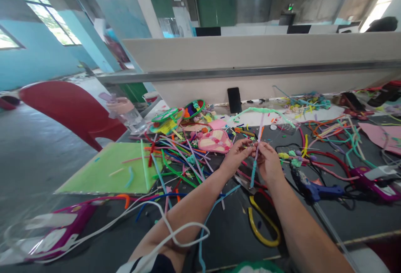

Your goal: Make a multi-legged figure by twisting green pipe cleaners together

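Two bare hands at work over a dark surface [233,233]. A fuzzy stem [256,157], lilac above and light blue at its lower end, stands nearly upright between the left hand [236,156] and the right hand [269,162]. The right fingers [263,148] are pinched on the stem near its middle, from its right side. The left fingers [247,151] are bent inward, their tips just beside the stem at about the same height; how far they are closed, and on what, cannot be told. The stem's upper end reaches a pale green strip [275,110] that arches above the hands; whether the two are joined is unclear. The blue end hangs below the fingers, above yellow-handled scissors [276,243]. To the right lies a blue glue gun [321,191]; to the left, a pink patterned piece [214,140].
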Demonstrator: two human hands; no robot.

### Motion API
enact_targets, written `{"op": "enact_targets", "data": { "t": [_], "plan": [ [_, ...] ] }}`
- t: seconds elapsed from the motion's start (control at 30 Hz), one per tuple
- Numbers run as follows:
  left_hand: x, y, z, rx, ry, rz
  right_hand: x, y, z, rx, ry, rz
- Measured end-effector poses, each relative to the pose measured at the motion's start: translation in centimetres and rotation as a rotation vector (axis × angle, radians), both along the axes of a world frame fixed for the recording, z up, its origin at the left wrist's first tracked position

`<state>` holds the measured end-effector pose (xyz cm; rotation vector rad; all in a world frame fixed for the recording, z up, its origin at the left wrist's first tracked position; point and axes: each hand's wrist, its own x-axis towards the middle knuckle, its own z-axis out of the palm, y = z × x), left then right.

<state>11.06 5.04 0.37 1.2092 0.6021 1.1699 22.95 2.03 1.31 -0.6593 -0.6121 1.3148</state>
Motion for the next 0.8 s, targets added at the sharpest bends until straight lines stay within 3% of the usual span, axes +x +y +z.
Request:
{"op": "enact_targets", "data": {
  "t": [0.13,0.27,0.43,0.6,0.7,0.8],
  "plan": [
    [-0.1,-0.1,0.6,-0.006,-0.022,0.059,-0.7,-0.3,-0.1,-0.033,-0.044,0.034],
    [-0.2,-0.3,1.1,-0.142,-0.118,-0.006,-1.6,-0.6,-0.2,-0.027,-0.088,0.094],
    [-0.7,-0.5,1.6,-0.225,-0.078,-0.087,-2.2,-0.7,-0.5,-0.054,-0.164,0.178],
    [-1.1,0.0,1.4,-0.290,-0.118,-0.078,-1.8,-0.6,-0.3,-0.106,-0.196,0.212],
    [-1.2,0.5,1.0,-0.278,-0.210,-0.062,-1.2,-0.3,-0.2,-0.139,-0.289,0.053],
    [-1.1,0.9,0.7,-0.261,-0.221,-0.024,-0.3,0.1,-0.1,-0.105,-0.344,-0.317]
  ]
}}
